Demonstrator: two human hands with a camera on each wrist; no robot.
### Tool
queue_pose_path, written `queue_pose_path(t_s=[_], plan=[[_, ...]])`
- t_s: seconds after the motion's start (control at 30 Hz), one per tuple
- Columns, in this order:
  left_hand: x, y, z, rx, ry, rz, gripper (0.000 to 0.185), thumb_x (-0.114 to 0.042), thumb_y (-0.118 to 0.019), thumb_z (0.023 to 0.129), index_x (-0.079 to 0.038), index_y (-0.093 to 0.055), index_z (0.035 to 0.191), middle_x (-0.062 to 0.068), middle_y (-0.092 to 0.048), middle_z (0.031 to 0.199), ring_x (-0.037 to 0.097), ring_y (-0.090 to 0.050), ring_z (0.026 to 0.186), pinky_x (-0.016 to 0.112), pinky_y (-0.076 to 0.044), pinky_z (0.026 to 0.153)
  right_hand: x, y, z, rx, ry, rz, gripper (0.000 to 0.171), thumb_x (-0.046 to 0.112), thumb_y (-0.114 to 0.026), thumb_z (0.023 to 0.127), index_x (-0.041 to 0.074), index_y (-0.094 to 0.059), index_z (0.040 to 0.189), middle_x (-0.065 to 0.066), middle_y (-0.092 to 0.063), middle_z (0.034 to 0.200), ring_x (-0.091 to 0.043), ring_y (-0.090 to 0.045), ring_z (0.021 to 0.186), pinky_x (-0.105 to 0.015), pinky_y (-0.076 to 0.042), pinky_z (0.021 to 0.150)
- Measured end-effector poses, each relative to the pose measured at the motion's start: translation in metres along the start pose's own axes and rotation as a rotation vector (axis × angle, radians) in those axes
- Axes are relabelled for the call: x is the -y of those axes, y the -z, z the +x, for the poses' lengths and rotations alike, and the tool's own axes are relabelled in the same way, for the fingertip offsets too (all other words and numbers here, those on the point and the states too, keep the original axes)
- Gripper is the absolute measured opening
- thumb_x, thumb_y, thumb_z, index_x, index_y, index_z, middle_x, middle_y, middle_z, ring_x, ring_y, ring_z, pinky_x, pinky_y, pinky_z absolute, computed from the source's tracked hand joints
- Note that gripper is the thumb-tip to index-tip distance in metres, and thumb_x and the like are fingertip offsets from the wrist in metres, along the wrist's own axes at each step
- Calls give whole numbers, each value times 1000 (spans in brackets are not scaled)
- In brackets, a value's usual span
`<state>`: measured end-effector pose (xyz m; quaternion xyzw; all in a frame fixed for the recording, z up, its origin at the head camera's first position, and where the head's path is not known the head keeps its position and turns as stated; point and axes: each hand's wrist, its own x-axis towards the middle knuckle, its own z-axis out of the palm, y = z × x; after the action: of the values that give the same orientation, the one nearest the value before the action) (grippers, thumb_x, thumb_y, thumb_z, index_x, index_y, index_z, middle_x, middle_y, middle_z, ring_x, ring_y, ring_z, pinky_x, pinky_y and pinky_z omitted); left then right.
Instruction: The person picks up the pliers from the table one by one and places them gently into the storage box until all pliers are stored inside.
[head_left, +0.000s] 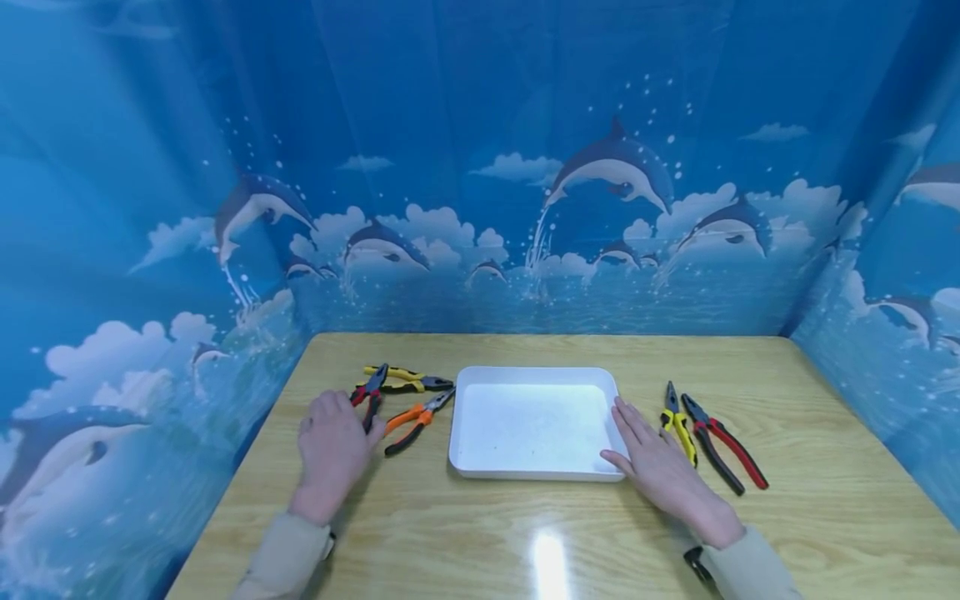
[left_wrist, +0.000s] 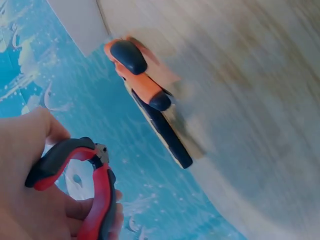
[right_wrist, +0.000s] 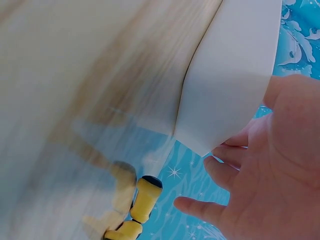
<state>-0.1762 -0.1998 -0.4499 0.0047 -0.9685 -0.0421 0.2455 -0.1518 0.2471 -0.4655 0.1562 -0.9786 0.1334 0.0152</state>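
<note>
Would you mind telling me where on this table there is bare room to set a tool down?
The white tray is bare inside. The table is free along the near edge between the two forearms, behind the tray, and right of the red-handled pliers. Crowded: left of the tray, where the left hand touches red-and-black pliers beside orange-handled pliers.

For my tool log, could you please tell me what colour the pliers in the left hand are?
Red and black pliers, clearest in the left wrist view.

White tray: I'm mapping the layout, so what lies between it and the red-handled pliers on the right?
In the head view, the right hand and yellow-handled pliers.
</note>
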Motion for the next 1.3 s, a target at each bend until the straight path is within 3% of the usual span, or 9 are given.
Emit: queue_pose_path(t_s=[0.1, 0.2, 0.5, 0.8, 1.13, 1.3], plan=[[-6, 3, 0, -50, -44, 14, 56, -41, -72, 83, 11, -53, 93, 24, -55, 87, 34, -50, 73, 42, -40, 57, -1, -1, 0, 3, -2, 0, 75, 46, -50, 105, -5, -29, 156, -22, -21, 165, -44, -25, 149, -76, -28, 107], [-12, 6, 1, -57, -62, 0, 54, -41, -71, 83, 9, -54, 91, 24, -55, 87, 35, -50, 75, 41, -39, 59, -1, -2, 0, 9, -9, -2, 74, 45, -50, 106, -5, -28, 157, -22, -21, 165, -44, -24, 149, -76, -27, 108], [-26, 12, 5, 72, -43, 25, 68, -56, -75, 84, 7, -54, 97, 23, -54, 93, 33, -49, 80, 40, -41, 65, 0, 0, 0, -2, -2, 2, 75, 47, -49, 106, -4, -29, 157, -21, -22, 165, -44, -25, 149, -76, -29, 107], [-40, 10, 11, 90, -61, 0, 75, -60, -74, 82, 8, -56, 107, 23, -57, 99, 35, -55, 87, 43, -45, 70, 1, 1, 0, -1, -2, -3, 75, 47, -49, 105, -5, -29, 156, -22, -22, 165, -44, -26, 149, -76, -29, 106], [-67, 8, 21, 49, -180, -60, 62, -49, -71, 83, 8, -60, 106, 21, -59, 100, 34, -56, 92, 44, -44, 74, 3, 2, -1, -8, -1, 1, 74, 46, -50, 106, -4, -29, 157, -21, -23, 165, -43, -25, 149, -74, -29, 109], [-87, 1, 25, 74, -243, -61, 53, -46, -69, 81, 2, -58, 102, 16, -57, 97, 30, -53, 89, 43, -45, 75, 2, 1, -1, -12, -4, -5, 74, 46, -50, 106, -4, -29, 157, -21, -23, 165, -43, -26, 149, -73, -29, 109]])
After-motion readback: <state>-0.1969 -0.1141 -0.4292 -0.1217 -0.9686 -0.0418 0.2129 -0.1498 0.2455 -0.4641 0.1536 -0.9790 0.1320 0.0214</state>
